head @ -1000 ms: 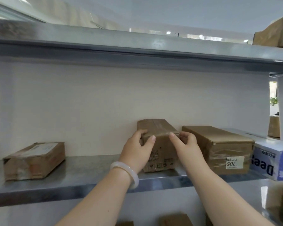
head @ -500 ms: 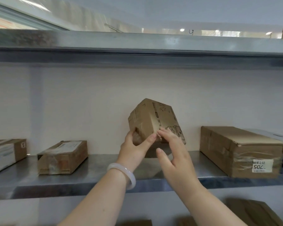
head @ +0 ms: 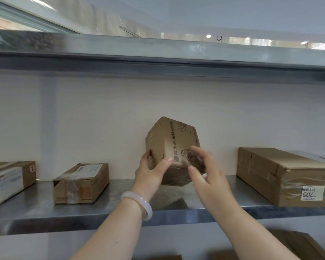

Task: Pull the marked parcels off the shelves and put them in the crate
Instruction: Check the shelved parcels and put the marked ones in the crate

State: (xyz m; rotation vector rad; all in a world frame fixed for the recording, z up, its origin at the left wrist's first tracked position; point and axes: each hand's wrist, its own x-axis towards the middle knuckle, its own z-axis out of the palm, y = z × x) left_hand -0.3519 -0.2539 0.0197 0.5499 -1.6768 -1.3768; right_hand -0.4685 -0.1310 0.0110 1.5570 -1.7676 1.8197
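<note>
A small brown cardboard parcel (head: 172, 145) with black print and a cartoon drawing is tilted up on the metal shelf (head: 120, 209), its lower corner near the shelf surface. My left hand (head: 150, 171), a white bangle on its wrist, grips the parcel's lower left side with thumb in front. My right hand (head: 204, 171) is against the parcel's lower right face, fingers spread and blurred. No crate is in view.
A long taped parcel (head: 281, 175) with a "705" label lies to the right. Two labelled parcels (head: 81, 182) (head: 9, 181) sit on the left. Another shelf (head: 158, 53) runs overhead. More boxes (head: 306, 244) show on the level below.
The parcel, flat on the shelf a second ago, has been tipped up on end and turned. My view has shifted left, bringing another parcel into sight at the far left.
</note>
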